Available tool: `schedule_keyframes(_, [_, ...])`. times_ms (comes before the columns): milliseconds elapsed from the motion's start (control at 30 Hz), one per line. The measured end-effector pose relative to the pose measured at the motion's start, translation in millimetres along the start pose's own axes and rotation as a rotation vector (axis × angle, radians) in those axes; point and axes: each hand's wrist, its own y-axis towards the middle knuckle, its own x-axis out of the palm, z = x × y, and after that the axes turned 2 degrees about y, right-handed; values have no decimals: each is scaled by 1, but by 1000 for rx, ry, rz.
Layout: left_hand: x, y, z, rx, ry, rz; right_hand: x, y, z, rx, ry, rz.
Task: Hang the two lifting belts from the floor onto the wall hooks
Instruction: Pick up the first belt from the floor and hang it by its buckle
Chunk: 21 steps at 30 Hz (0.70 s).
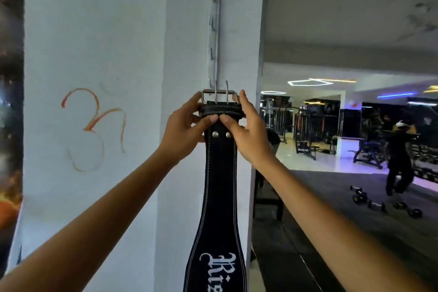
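Note:
A black leather lifting belt [220, 185] with white stitching and white lettering hangs down in front of a white pillar. My left hand [183, 125] and my right hand [246, 130] both pinch its top end just under the steel buckle [219, 95], whose two prongs point up. A vertical metal rail of wall hooks [216, 38] is fixed to the pillar right above the buckle. The buckle sits level with the rail's lowest hook [210, 83]; I cannot tell whether it touches it. Only one belt is in view.
The white pillar [94, 54] bears an orange painted symbol [93, 125] at left. To the right the gym floor opens up, with several dumbbells [384, 204] scattered on it, a person [400, 159] standing, and machines and benches [305, 130] farther back.

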Motion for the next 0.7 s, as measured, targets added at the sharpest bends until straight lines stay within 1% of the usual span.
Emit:
schedule_keyframes(67, [-4,34,11,59,-17,-25,-4,39,-10,-45,-14,-5])
schedule_keyframes(167, [-9,80,25,91,3,-15,-6,89,-19,-103,-67,-6])
schedule_keyframes(333, [-16,128,21,52,14,-4,2,143,-17,-44,-114,-53])
schedule_keyframes(433, [-21,140,9,-7,-12,-6,11,156,-9,28,-115,-80])
schedule_keyframes(533, [-24,143,-2,-55,-41,-21,19,158,0,45,-157,-86])
schedule_keyframes(633, [-25,139,-13,-53,-49,-16,25,152,10,35,-158,-71])
schedule_keyframes(700, [-23,132,-19,-12,-24,12,27,145,17,21,-138,-57])
